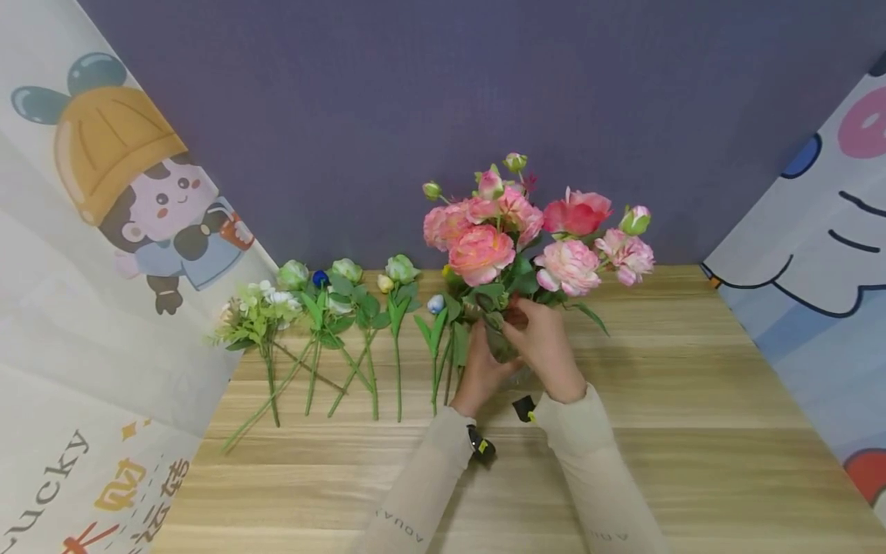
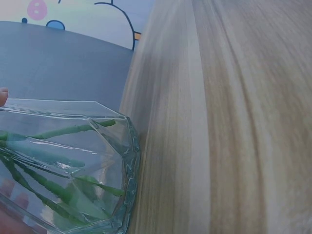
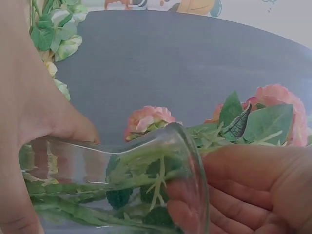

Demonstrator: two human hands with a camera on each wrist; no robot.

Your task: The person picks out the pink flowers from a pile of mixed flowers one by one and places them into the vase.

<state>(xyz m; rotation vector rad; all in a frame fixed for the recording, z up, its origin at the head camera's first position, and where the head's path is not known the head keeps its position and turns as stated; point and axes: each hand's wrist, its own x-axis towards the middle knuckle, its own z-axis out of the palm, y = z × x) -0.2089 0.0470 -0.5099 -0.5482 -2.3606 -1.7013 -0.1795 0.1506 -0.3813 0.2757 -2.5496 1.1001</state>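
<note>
A clear glass vase (image 2: 109, 165) with a faceted base holds green stems (image 2: 53, 187), seen through its wall in the left wrist view. My left hand (image 1: 479, 375) grips the vase around its body; the right wrist view shows its thumb and fingers spread about the glass. At the flared mouth, my right hand (image 1: 547, 348) has curled fingers among the stems and leaves and appears to pinch a flower stem, though leaves and glass partly hide the fingertips. Above both hands spread pink peonies (image 1: 482, 255), a deeper pink bloom (image 1: 577, 211) and green leaves (image 1: 521, 275).
Left of the vase, several loose artificial flowers lie in a row on the wooden table (image 1: 311, 485): white-green roses (image 1: 401, 268), a blue bud (image 1: 320, 278), a pale blue tulip (image 1: 436, 304) and a white bunch (image 1: 259, 312). A dark panel (image 1: 346, 115) stands behind.
</note>
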